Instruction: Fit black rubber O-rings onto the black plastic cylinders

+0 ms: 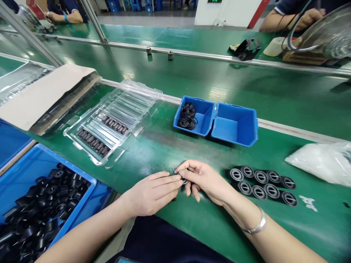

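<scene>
My left hand (pixel 156 191) and my right hand (pixel 201 179) meet over the green bench in front of me. Between their fingertips is a small round black part (pixel 184 181) with a pale ring on its end; the fingers hide most of it. The right thumb and fingers close round it, while the left fingers lie together against its near side. To the right of my right hand stand several black cylinders (pixel 261 177) in two rows, each with a ringed, slotted end. A small white piece (pixel 308 203) lies beside them.
Blue bins (pixel 234 124) stand ahead, the left one holding black rubber rings (pixel 188 117). A clear tray (pixel 128 98) holds rows of dark parts. A blue crate (pixel 87 204) of black parts is at left, a plastic bag (pixel 323 162) at right. Other people sit across the bench.
</scene>
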Tool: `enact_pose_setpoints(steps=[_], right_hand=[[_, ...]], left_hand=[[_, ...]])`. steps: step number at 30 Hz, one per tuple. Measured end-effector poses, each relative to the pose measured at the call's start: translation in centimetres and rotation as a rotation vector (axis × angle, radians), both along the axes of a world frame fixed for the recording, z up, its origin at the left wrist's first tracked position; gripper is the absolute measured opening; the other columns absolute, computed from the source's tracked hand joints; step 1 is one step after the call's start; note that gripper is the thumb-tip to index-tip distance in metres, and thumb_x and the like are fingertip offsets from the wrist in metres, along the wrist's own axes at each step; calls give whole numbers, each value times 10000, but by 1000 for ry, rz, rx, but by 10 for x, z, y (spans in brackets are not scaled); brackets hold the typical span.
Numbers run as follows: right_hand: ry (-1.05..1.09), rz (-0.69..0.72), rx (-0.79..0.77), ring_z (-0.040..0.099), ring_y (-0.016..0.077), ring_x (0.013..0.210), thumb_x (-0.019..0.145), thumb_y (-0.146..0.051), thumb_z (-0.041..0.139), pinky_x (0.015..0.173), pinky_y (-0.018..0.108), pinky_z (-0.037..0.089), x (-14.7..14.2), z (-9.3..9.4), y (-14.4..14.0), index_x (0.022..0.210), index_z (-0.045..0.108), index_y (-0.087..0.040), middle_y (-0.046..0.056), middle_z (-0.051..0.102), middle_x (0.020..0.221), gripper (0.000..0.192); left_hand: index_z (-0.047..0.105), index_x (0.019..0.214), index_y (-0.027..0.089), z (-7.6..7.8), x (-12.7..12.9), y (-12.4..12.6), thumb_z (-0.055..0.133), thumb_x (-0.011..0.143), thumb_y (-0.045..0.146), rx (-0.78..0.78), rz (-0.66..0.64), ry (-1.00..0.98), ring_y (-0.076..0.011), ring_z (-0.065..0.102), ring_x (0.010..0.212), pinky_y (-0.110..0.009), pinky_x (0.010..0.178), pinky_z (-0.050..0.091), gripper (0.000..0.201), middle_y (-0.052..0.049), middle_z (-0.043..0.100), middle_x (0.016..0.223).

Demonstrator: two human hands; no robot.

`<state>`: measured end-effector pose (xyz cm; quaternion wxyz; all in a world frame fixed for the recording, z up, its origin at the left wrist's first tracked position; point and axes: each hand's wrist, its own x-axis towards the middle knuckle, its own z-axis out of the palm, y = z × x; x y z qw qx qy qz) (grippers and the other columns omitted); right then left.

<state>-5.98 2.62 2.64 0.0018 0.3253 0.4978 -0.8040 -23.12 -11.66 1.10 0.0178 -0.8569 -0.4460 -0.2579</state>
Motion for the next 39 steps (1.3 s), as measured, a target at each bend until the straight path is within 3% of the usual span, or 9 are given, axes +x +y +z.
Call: enact_pose_setpoints(steps=[7, 13, 17, 20, 24, 29, 34, 39], right_hand=[[0, -99, -85, 571, 91, 437, 774, -406, 740, 394, 174, 466, 0, -3, -2, 927, 664, -140, -14, 617, 560, 316], [101, -276, -170, 560, 94, 519, 830, -384, 696, 510, 207, 469, 11, -4, -21, 1041, 710, -133, 13, 639, 590, 329], [181, -345, -190, 557, 87, 611, 884, -321, 651, 646, 219, 474, 20, -7, -32, 1154, 690, -150, 14, 650, 675, 322], [196, -329, -202, 557, 88, 639, 904, -290, 629, 684, 222, 473, 24, -7, -33, 1196, 671, -165, 11, 645, 708, 320], [178, -237, -275, 537, 97, 560, 902, -314, 625, 551, 220, 475, 25, -5, -25, 1214, 649, -155, -11, 578, 615, 351], [153, -138, -326, 615, 135, 637, 899, -355, 625, 517, 217, 513, 19, -1, -15, 1217, 618, -139, 38, 630, 689, 385], [142, -153, -302, 607, 121, 572, 910, -337, 610, 469, 191, 504, 16, -4, -14, 1161, 633, -105, 26, 607, 632, 343], [220, -119, -340, 624, 123, 607, 910, -295, 610, 523, 207, 530, 21, -10, -11, 1200, 625, -97, 48, 636, 680, 351]], left_hand=[[644, 1111, 97, 0, 1, 2, 536, 929, 113, -7, 11, -3, -197, 539, 1272, -369, 1157, 361, 212, -105, 656, 1256], [654, 1043, 102, -1, 1, 2, 508, 931, 79, -33, -4, -3, -262, 479, 1326, -496, 1181, 269, 185, -102, 658, 1253], [657, 1030, 104, 1, 1, 3, 494, 941, 79, -25, -17, -10, -252, 497, 1312, -423, 1119, 345, 187, -106, 665, 1240], [665, 1019, 125, 3, 2, 2, 483, 951, 88, -14, -4, -2, -225, 527, 1284, -365, 1052, 388, 198, -92, 675, 1227], [668, 1030, 128, 4, 4, -1, 516, 938, 115, -25, -31, 68, -214, 501, 1300, -345, 1046, 376, 178, -71, 618, 1321], [674, 1046, 164, 1, 4, -1, 513, 931, 138, -76, -27, 167, -277, 397, 1370, -455, 1114, 302, 199, -50, 528, 1422], [673, 1066, 159, -2, 2, 0, 499, 938, 157, -72, -63, 241, -297, 362, 1390, -409, 1020, 394, 216, -47, 466, 1474], [674, 1077, 147, -2, 2, -1, 459, 949, 153, -71, -79, 252, -299, 375, 1379, -384, 945, 434, 250, -60, 462, 1476]])
